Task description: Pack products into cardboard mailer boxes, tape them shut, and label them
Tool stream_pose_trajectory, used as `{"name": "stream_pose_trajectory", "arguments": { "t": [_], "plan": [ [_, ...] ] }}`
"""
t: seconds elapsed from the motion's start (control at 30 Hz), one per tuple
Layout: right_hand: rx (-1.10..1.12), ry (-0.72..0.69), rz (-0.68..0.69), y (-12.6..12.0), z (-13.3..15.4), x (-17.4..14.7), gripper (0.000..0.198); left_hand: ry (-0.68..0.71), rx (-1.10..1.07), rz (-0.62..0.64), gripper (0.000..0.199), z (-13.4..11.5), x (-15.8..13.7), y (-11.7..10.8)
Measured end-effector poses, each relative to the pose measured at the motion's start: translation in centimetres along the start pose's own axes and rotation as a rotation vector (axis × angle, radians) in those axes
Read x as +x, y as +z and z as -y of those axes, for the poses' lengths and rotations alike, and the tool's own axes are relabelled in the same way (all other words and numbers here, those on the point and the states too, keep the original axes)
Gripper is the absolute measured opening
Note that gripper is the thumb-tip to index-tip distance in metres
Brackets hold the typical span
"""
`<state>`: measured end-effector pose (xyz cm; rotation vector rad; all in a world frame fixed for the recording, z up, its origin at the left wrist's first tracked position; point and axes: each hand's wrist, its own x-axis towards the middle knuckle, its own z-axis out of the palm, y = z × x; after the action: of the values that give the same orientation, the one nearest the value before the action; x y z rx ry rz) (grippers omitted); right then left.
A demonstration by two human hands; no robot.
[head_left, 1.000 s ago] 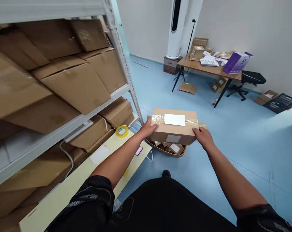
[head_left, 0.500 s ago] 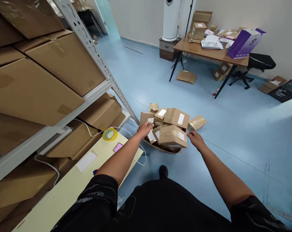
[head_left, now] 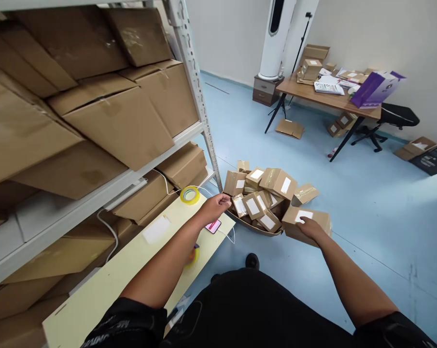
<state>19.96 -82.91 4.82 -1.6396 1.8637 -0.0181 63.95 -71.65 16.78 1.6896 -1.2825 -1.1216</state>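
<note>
My right hand grips a cardboard box with a white label, thumb on top, just to the right of a large open carton. That carton is heaped with small labelled boxes, tilted at various angles. My left hand hovers at the carton's left edge with curled fingers, and nothing shows in them. Below that hand, a phone lies on the pale yellow tabletop. A yellow tape roll is behind the wrist; another tape roll is partly hidden by my forearm.
On the left, a metal shelf holds big cardboard boxes. A small box is at the carton's far right. Further back are a wooden desk with a purple bag, a chair and flattened cardboard.
My right hand has taken a labelled box off the heap and moved it right, uncovering smaller boxes beneath. My left hand has drawn back from the heap. The camera view has turned left.
</note>
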Motion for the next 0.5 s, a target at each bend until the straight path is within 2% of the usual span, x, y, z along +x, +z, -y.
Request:
{"name": "stream_pose_trajectory", "arguments": {
  "t": [0.13,0.3,0.4,0.5],
  "plan": [
    [-0.084,0.003,0.119,2.0,2.4,-2.3,0.043,0.004,0.002,-0.012,0.038,1.9,-5.2,-4.3],
    [-0.123,-0.029,0.234,2.6,6.6,-3.1,0.045,-0.106,-0.046,-0.209,0.043,5.0,-12.0,-9.3],
    [-0.153,-0.165,0.2,2.3,9.9,-2.3,0.038,-0.177,-0.105,-0.341,0.047,6.5,-16.2,-10.8],
    [-0.146,-0.312,0.18,2.2,13.9,-0.9,0.038,-0.258,-0.178,-0.477,0.048,7.8,-20.6,-11.0]
  ]
}}
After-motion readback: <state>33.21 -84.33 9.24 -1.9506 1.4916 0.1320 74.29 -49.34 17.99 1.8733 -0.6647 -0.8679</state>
